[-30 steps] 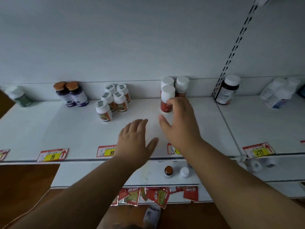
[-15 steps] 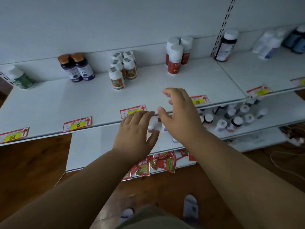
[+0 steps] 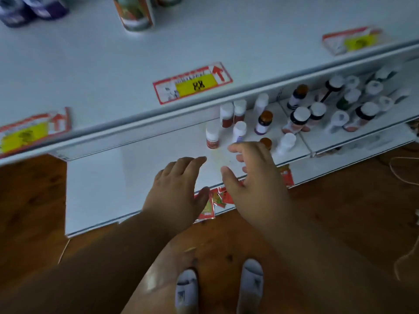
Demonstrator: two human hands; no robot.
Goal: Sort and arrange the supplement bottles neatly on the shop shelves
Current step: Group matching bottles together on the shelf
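Both hands reach down over the lower shelf [image 3: 118, 177] and hold nothing. My left hand [image 3: 179, 189] hovers with straight fingers near the shelf's front. My right hand [image 3: 254, 175] is spread, its fingertips close to a red-labelled white-capped bottle [image 3: 212, 138], a white bottle with a purple label [image 3: 239, 131] and an orange-capped bottle [image 3: 265, 142] partly hidden behind the fingers. Several more mixed bottles stand further right, among them a purple bottle with an orange cap [image 3: 263, 122] and a dark bottle with a white cap [image 3: 297, 118].
The upper shelf [image 3: 113, 71] juts out above, carrying price tags [image 3: 192, 83] and sorted bottles [image 3: 133, 12] at its back. Red tags [image 3: 218, 198] hang on the lower shelf's front edge. Wooden floor, my slippered feet [image 3: 217, 288] and a loose cord [image 3: 405, 175] lie below.
My view has dropped from the upper shelf to the lower one. Both hands came down from the upper shelf's front edge to the lower shelf, the right hand nearing the loose bottles.
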